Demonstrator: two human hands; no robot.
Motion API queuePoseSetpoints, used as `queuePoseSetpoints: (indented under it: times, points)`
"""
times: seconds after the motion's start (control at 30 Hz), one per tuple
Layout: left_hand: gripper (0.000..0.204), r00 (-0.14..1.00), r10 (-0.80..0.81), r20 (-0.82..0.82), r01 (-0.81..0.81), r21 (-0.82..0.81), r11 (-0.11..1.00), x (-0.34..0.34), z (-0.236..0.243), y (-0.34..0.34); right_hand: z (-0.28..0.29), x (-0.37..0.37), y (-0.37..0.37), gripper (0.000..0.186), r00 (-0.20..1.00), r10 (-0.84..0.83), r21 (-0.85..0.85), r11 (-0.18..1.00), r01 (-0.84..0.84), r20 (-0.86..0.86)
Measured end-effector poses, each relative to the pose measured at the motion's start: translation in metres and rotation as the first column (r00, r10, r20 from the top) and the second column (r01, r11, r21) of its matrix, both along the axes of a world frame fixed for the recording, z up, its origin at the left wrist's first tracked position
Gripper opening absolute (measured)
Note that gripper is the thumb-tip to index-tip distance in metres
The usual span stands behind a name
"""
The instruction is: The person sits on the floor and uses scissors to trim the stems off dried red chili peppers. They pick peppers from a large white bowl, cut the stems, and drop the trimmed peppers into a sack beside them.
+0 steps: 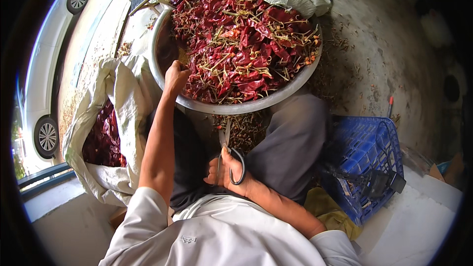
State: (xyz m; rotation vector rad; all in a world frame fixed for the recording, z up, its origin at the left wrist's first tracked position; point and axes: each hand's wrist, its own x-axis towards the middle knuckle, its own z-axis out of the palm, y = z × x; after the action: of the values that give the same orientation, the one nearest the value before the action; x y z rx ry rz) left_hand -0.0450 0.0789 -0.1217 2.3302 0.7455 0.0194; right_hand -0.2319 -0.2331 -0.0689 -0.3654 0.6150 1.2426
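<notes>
Scissors (227,157) sit in our right hand (231,175), fingers through the black loops, blades pointing up toward the metal basin (162,74) and, as far as we can tell, nearly closed with nothing between them. Our left hand (175,76) reaches over the near-left rim of the basin, fingers curled down into the dried red chillies (241,39) heaped inside; whether it has one pinched already we cannot tell, since the fingertips are buried in the pile. We judge this to be the picking step, between cuts. Just below the basin, between our knees, lies a scatter of cut stems (244,130). Left of the basin a white woven sack (123,98) gapes with more chillies inside; right of it and lower stands a blue plastic crate (367,152). Next we would need one chilli drawn out by its stalk and brought to the blades.
</notes>
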Motion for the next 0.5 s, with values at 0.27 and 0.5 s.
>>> queuePoseSetpoints:
  times: [0.27,0.5]
  points:
    - [0.052,0.980,-0.147,-0.134,0.126,-0.153,0.980,0.046,-0.073,0.012,0.007,0.006,0.003,0.059,0.987,0.060,-0.072,0.996,-0.050,0.148]
    - [0.022,0.976,-0.051,0.211,0.122,-0.335,0.934,0.018,-0.001,-0.006,0.001,0.017,0.018,0.066,0.976,-0.191,0.099,0.975,0.201,-0.100]
